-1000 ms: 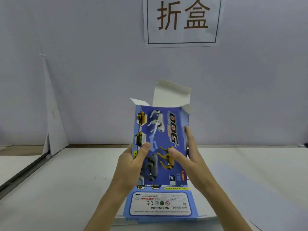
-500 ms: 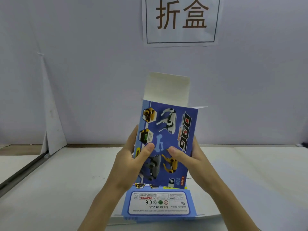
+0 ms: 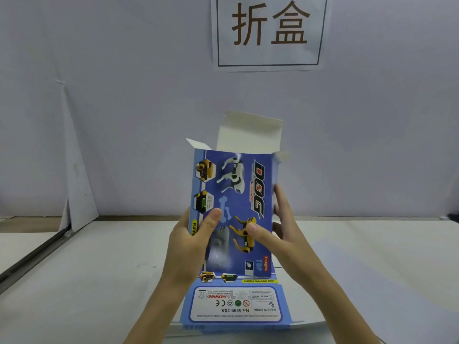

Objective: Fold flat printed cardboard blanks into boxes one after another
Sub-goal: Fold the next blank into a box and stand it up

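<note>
1 box [image 3: 238, 194], roughly upright, top flaps open, interior hidden, gripped by left hand [image 3: 188, 247], right hand [image 3: 285, 242]

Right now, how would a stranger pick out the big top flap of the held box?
Below the wall sign with brown characters, find the blue dog box held upright by the left hand and right hand. The flap stands up from its far top edge. It is plain white and wide, unlike the two small side flaps.
</note>
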### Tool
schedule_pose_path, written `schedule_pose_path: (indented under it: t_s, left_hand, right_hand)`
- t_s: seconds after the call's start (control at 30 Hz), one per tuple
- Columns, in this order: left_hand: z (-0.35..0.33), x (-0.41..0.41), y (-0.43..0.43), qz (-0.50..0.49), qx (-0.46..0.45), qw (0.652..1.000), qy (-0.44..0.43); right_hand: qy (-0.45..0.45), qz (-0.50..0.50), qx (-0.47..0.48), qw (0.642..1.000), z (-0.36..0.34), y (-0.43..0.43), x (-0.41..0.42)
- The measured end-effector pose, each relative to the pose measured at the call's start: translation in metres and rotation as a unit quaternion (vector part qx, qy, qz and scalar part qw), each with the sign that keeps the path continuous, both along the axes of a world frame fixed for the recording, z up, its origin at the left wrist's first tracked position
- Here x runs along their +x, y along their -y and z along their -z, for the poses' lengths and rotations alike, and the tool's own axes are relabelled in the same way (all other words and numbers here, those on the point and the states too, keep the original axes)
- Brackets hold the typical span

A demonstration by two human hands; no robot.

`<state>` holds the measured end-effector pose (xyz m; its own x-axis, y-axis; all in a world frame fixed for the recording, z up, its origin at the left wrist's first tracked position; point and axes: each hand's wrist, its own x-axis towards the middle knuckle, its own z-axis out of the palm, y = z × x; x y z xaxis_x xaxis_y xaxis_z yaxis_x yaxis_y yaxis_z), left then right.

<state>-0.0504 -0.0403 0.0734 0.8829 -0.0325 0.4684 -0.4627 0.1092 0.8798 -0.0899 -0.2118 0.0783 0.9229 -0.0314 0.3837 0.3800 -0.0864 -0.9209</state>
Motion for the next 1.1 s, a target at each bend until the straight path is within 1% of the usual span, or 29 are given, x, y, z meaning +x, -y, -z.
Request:
schedule_pose_path:
  t_s: [0.1, 0.17, 0.2, 0.27, 0.33, 0.37, 0.43, 0.47, 0.5, 0.57, 0.63, 0.67, 0.7, 0.73, 0.77, 0.8, 0.83, 0.87, 0.9, 0.93, 0.97, 1.0, 1.03, 1.07, 1.1]
  left_hand:
    - [0.000, -0.001, -0.003, -0.025, 0.032, 0.999, 0.021]
    - [-0.003, -0.003, -0.004, -0.020, 0.047, 0.998, 0.022]
    - [-0.006, -0.003, -0.007, -0.001, 0.040, 0.999, 0.008]
    - [-0.011, 0.001, -0.019, 0.082, 0.038, 0.996, -0.024]
    - [-0.014, 0.004, -0.038, 0.176, 0.071, 0.980, -0.054]
    - [-0.014, 0.002, -0.048, 0.208, 0.091, 0.971, -0.074]
    - [-0.012, 0.000, -0.063, 0.227, 0.110, 0.962, -0.109]
    - [-0.008, 0.000, -0.071, 0.209, 0.094, 0.964, -0.132]
    - [-0.002, 0.000, -0.081, 0.178, 0.062, 0.966, -0.177]
    - [0.010, -0.004, -0.107, 0.109, 0.006, 0.956, -0.272]
    - [0.014, -0.012, -0.140, 0.033, 0.005, 0.949, -0.314]
    - [0.012, -0.010, -0.155, -0.019, -0.023, 0.948, -0.318]
    - [0.005, -0.005, -0.172, -0.068, -0.076, 0.946, -0.309]
    - [-0.007, 0.005, -0.187, -0.110, -0.146, 0.942, -0.281]
    - [-0.022, 0.014, -0.201, -0.135, -0.232, 0.935, -0.233]
    - [-0.039, 0.023, -0.214, -0.131, -0.317, 0.925, -0.165]
    - [-0.056, 0.031, -0.219, -0.109, -0.378, 0.914, -0.098]
    - [-0.068, 0.037, -0.218, -0.087, -0.402, 0.910, -0.058]
    - [-0.072, 0.041, -0.210, -0.068, -0.383, 0.919, -0.062]
    - [-0.068, 0.044, -0.196, -0.062, -0.313, 0.944, -0.089]
    - [-0.057, 0.045, -0.177, -0.057, -0.205, 0.971, -0.107]
    - [-0.043, 0.042, -0.157, -0.051, -0.067, 0.990, -0.114]
    - [-0.025, 0.040, -0.137, -0.041, 0.095, 0.989, -0.104]
    - [-0.004, 0.042, -0.117, -0.026, 0.274, 0.958, -0.073]
    - [0.015, 0.043, -0.101, -0.017, 0.401, 0.915, -0.045]
  right_hand:
    - [-0.013, -0.022, 0.042, 0.999, 0.001, -0.004, 0.001]
    - [-0.011, -0.031, 0.063, 0.997, 0.000, -0.004, 0.000]
    - [-0.004, -0.033, 0.068, 0.997, 0.000, -0.005, 0.000]
    - [0.007, -0.044, 0.077, 0.996, -0.001, -0.004, -0.001]
    - [-0.004, -0.086, 0.087, 0.993, 0.000, -0.002, -0.001]
    - [-0.012, -0.106, 0.084, 0.991, 0.002, -0.002, -0.001]
    - [-0.039, -0.129, 0.058, 0.989, 0.006, -0.004, 0.001]
    - [-0.059, -0.140, 0.038, 0.988, 0.008, -0.007, 0.002]
    - [-0.080, -0.147, 0.007, 0.986, 0.011, -0.011, 0.004]
    - [-0.116, -0.134, -0.082, 0.981, 0.019, -0.020, 0.005]
    - [-0.126, -0.119, -0.159, 0.972, 0.028, -0.026, 0.008]
    - [-0.127, -0.117, -0.176, 0.969, 0.031, -0.027, 0.008]
    - [-0.129, -0.118, -0.178, 0.969, 0.032, -0.029, 0.008]
    - [-0.129, -0.119, -0.168, 0.970, 0.031, -0.031, 0.007]
    - [-0.127, -0.120, -0.160, 0.972, 0.029, -0.033, 0.005]
    - [-0.125, -0.120, -0.156, 0.973, 0.027, -0.035, 0.004]
    - [-0.124, -0.119, -0.154, 0.973, 0.026, -0.037, 0.003]
    - [-0.126, -0.118, -0.153, 0.973, 0.025, -0.038, 0.001]
    - [-0.132, -0.118, -0.155, 0.972, 0.024, -0.038, 0.000]
    - [-0.138, -0.116, -0.161, 0.970, 0.024, -0.037, -0.002]
    - [-0.143, -0.112, -0.168, 0.969, 0.024, -0.036, -0.002]
    - [-0.149, -0.106, -0.180, 0.967, 0.025, -0.033, -0.002]
    - [-0.156, -0.097, -0.195, 0.963, 0.026, -0.030, -0.001]
    - [-0.163, -0.085, -0.211, 0.960, 0.028, -0.028, 0.001]
    - [-0.167, -0.067, -0.227, 0.957, 0.032, -0.024, 0.004]
